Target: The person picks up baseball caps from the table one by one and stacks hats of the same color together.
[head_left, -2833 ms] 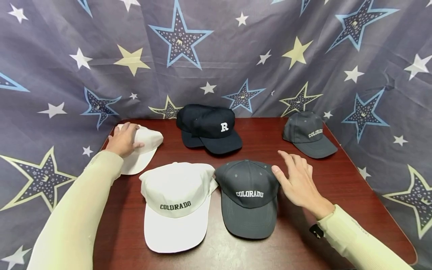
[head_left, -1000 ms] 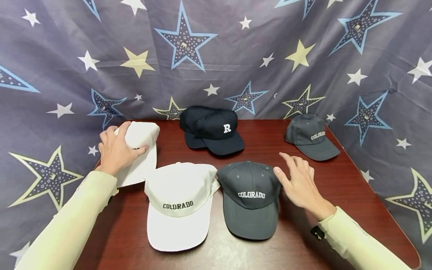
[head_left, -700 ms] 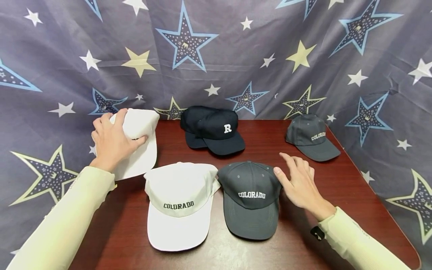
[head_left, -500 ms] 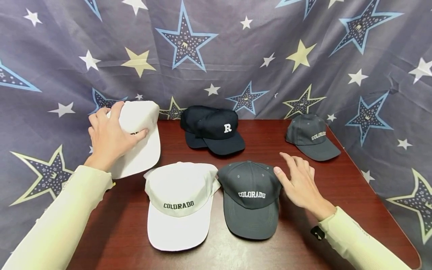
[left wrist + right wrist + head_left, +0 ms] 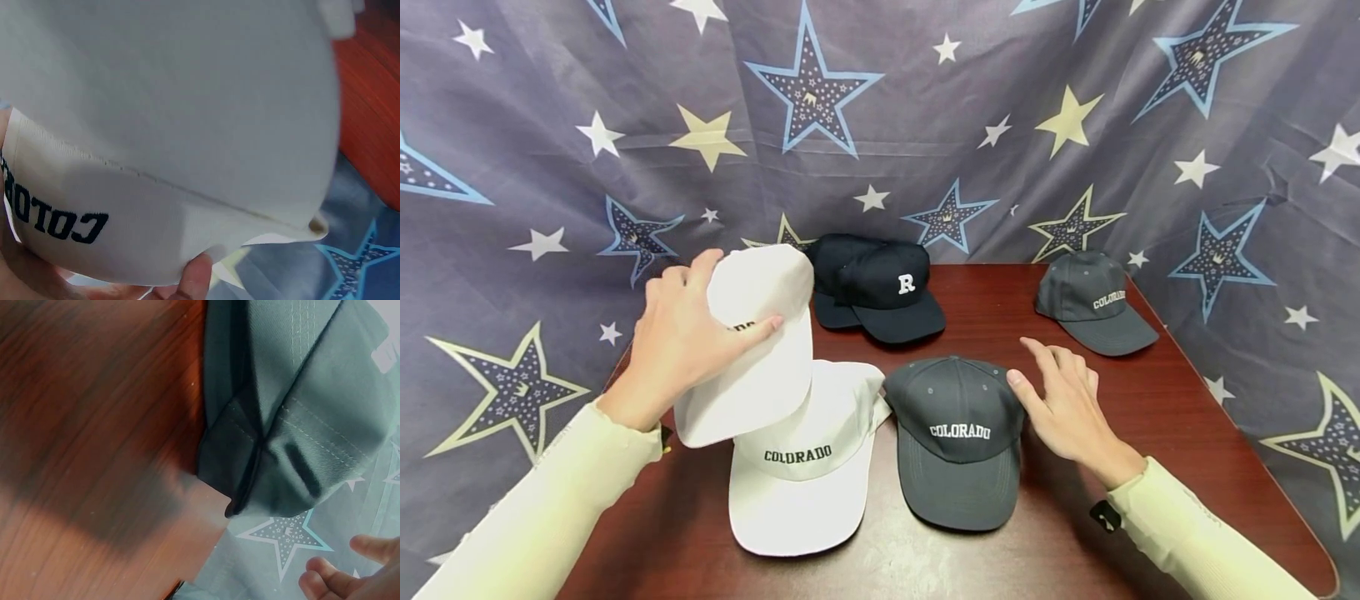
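My left hand [image 5: 681, 333] grips a white baseball cap [image 5: 760, 287] by its crown, thumb across the front over part of its dark lettering. The left wrist view shows that cap's brim and the reversed-looking letters up close. This cap overlaps a second white cap [image 5: 805, 508] marked COLORADO, which sits on the table. Beside it on the right lies a dark grey COLORADO cap [image 5: 958, 483]. My right hand [image 5: 1063, 408] is at that grey cap's right side, fingers extended and holding nothing; in the right wrist view the fingers [image 5: 337, 578] are apart from the cap.
Two navy caps [image 5: 883, 287], the front one with a white R, overlap at the back of the reddish-brown table [image 5: 985, 304]. Another dark grey COLORADO cap [image 5: 1093, 304] sits at the back right. A star-patterned cloth [image 5: 880, 108] hangs behind and along both sides.
My left hand took hold of the white cap at the far left, lifted it, and carried it rightward and nearer, over the other white cap. The right hand stayed in place.
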The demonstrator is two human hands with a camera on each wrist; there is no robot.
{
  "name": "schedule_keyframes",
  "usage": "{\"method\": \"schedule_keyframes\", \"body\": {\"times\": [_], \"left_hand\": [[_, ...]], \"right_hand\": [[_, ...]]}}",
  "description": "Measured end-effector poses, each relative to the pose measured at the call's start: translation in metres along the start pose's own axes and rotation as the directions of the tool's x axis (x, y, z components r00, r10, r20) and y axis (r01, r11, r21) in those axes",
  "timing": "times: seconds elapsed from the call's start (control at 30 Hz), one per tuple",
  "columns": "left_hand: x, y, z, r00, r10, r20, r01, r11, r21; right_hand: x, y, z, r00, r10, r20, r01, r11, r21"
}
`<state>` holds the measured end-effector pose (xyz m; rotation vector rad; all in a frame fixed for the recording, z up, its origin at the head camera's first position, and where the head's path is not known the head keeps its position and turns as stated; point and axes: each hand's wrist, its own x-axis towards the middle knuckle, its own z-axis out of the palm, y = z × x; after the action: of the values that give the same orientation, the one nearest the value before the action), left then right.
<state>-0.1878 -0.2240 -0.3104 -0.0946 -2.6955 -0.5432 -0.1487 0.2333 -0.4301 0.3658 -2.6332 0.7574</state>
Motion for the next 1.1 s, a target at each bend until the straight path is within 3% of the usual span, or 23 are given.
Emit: {"method": "schedule_keyframes", "body": {"times": [0.17, 0.4, 0.67, 0.9, 1.1], "left_hand": [[-0.018, 0.015, 0.007, 0.998, 0.063, 0.016, -0.064, 0.998, 0.03], [-0.034, 0.03, 0.014, 0.994, 0.099, 0.054, -0.104, 0.99, 0.097], [-0.051, 0.034, 0.022, 0.985, 0.128, 0.112, -0.143, 0.98, 0.141], [-0.062, 0.034, 0.028, 0.977, 0.096, 0.19, -0.128, 0.978, 0.163], [-0.074, 0.033, 0.032, 0.964, 0.122, 0.237, -0.166, 0.97, 0.175]], "right_hand": [[0.0, 0.0, 0.0, 1.0, 0.0, 0.001, 0.0, 1.0, -0.001], [0.0, 0.0, 0.001, 1.0, 0.0, -0.001, 0.0, 1.0, -0.004], [0.0, -0.001, 0.0, 1.0, 0.005, 0.0, -0.005, 1.0, -0.003], [-0.001, -0.001, 0.001, 1.0, 0.004, -0.001, -0.004, 1.0, -0.003], [-0.001, -0.002, 0.001, 1.0, 0.007, 0.002, -0.007, 1.0, -0.005]]}}
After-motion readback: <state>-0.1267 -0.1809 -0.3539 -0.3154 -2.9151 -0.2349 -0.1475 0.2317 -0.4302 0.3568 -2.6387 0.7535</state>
